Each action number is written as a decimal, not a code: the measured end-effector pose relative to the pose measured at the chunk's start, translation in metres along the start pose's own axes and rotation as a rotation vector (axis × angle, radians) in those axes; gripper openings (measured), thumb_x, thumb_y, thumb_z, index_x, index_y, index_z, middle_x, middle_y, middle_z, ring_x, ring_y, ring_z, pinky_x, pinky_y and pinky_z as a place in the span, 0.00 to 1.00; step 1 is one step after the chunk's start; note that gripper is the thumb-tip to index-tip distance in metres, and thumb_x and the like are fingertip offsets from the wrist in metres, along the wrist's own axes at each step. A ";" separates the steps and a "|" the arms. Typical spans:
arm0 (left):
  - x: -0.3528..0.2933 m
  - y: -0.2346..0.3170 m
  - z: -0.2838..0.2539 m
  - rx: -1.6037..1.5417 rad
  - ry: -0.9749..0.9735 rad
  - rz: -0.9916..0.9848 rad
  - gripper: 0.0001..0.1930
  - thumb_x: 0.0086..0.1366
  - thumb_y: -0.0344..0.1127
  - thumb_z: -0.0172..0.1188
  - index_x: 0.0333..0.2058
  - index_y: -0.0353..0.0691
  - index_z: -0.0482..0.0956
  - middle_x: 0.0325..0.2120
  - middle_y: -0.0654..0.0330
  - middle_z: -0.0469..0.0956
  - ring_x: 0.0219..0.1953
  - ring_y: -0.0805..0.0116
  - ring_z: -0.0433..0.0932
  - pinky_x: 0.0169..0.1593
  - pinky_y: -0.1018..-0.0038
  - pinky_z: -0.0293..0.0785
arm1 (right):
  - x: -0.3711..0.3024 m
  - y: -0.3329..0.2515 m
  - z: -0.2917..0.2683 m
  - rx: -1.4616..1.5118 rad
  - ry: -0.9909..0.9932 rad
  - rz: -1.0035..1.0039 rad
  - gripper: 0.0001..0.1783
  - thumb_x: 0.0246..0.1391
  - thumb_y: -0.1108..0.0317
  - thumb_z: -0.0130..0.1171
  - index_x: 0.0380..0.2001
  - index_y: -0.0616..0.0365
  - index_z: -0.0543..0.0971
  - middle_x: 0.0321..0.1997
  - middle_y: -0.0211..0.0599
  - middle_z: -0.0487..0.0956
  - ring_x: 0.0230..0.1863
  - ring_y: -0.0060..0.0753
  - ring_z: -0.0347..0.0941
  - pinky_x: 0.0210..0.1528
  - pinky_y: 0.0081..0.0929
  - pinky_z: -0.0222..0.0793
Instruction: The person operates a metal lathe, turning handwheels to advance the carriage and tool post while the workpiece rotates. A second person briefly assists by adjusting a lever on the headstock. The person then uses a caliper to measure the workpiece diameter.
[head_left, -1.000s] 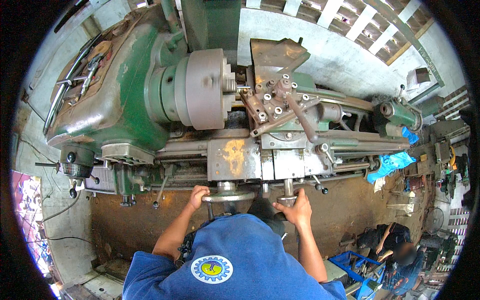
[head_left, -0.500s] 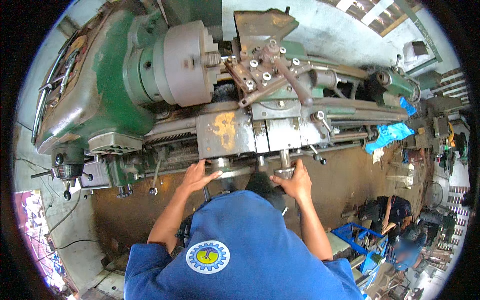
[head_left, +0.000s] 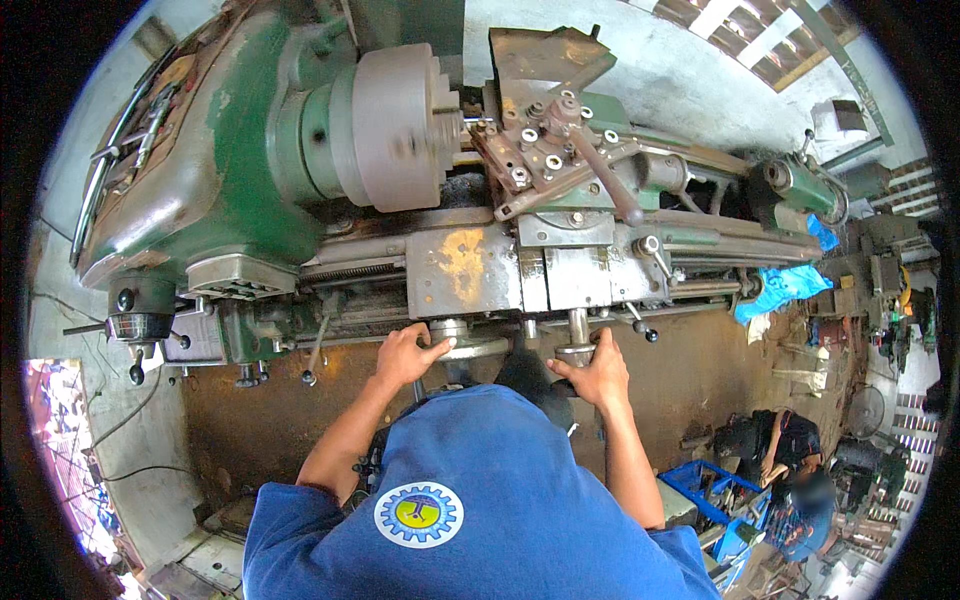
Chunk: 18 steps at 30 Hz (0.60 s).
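Observation:
A green metal lathe (head_left: pixel 240 225) stretches across the view in front of me. My left hand (head_left: pixel 410 357) is closed on the rim of the carriage handwheel (head_left: pixel 478 348), thumb on top. On the right, my right hand (head_left: pixel 598 374) grips the smaller cross-slide handwheel (head_left: pixel 574 349) below the carriage (head_left: pixel 465 268), thumb and fingers around its edge. The grey chuck (head_left: pixel 398 128) looks smeared at its jaws, as if spinning. Close to its right stands the tool post (head_left: pixel 562 120) with several clamping bolts and a long handle (head_left: pixel 608 180). The cutting tip is too small to make out.
Control levers with black knobs (head_left: pixel 135 374) hang below the headstock at left. The tailstock (head_left: pixel 795 180) sits at the far right, near a blue plastic sheet (head_left: pixel 785 292). A blue crate (head_left: pixel 708 488) stands at lower right, with other people (head_left: pixel 790 435) beyond it.
The lathe has shifted slightly right in the picture, mostly from head movement. Both hands stay on their handwheels. The chuck jaws show a different blur.

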<state>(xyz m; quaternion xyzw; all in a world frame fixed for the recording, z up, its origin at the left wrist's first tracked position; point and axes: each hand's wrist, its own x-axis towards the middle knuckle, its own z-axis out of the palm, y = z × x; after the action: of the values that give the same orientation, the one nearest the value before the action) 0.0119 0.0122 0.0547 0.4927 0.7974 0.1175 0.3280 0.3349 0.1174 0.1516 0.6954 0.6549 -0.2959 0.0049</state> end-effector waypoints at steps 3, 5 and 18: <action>0.000 -0.001 0.001 -0.041 0.022 0.010 0.36 0.57 0.72 0.63 0.34 0.38 0.83 0.32 0.42 0.84 0.43 0.41 0.83 0.49 0.52 0.77 | 0.000 0.000 0.001 -0.015 0.022 -0.013 0.50 0.32 0.42 0.83 0.51 0.67 0.73 0.50 0.60 0.81 0.54 0.58 0.80 0.56 0.50 0.75; 0.001 -0.001 0.002 -0.051 0.032 0.010 0.36 0.57 0.72 0.64 0.34 0.37 0.83 0.32 0.42 0.84 0.42 0.40 0.83 0.49 0.52 0.77 | 0.000 0.001 0.001 -0.019 0.041 -0.028 0.50 0.32 0.42 0.83 0.51 0.67 0.74 0.50 0.60 0.82 0.54 0.59 0.80 0.56 0.50 0.76; 0.001 0.000 0.001 -0.061 0.001 -0.060 0.33 0.60 0.67 0.62 0.39 0.35 0.84 0.38 0.37 0.84 0.47 0.39 0.81 0.54 0.50 0.75 | 0.000 0.002 0.001 -0.027 0.028 -0.033 0.53 0.32 0.41 0.83 0.55 0.66 0.73 0.51 0.61 0.81 0.52 0.60 0.81 0.54 0.51 0.78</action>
<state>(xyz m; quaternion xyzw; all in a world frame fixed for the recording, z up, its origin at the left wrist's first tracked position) 0.0123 0.0134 0.0540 0.4583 0.8081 0.1323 0.3456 0.3365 0.1162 0.1497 0.6883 0.6704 -0.2771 0.0002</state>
